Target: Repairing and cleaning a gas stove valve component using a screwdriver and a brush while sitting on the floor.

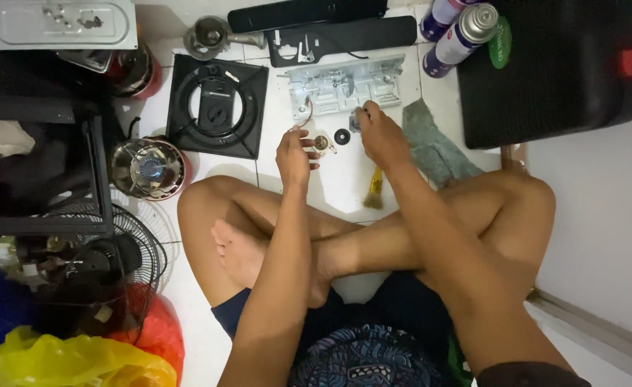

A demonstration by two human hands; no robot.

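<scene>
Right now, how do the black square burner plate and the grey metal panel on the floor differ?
The burner plate is black, square, with a round ring inside; the metal panel is pale grey, long and rectangular. The plate lies untouched; the right hand rests at the panel's edge. Both lie flat on white tiles.

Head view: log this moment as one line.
left hand: at small brass part | right hand: on small part by metal bracket | black washer: between hands | brush: on floor

bracket plate [344,87]: bare metal, dull silver
floor [344,188]: glossy white tile
rag [434,147]: grey cloth, rough
burner frame [218,106]: matt black metal
spray can [462,36]: shiny metal
</scene>
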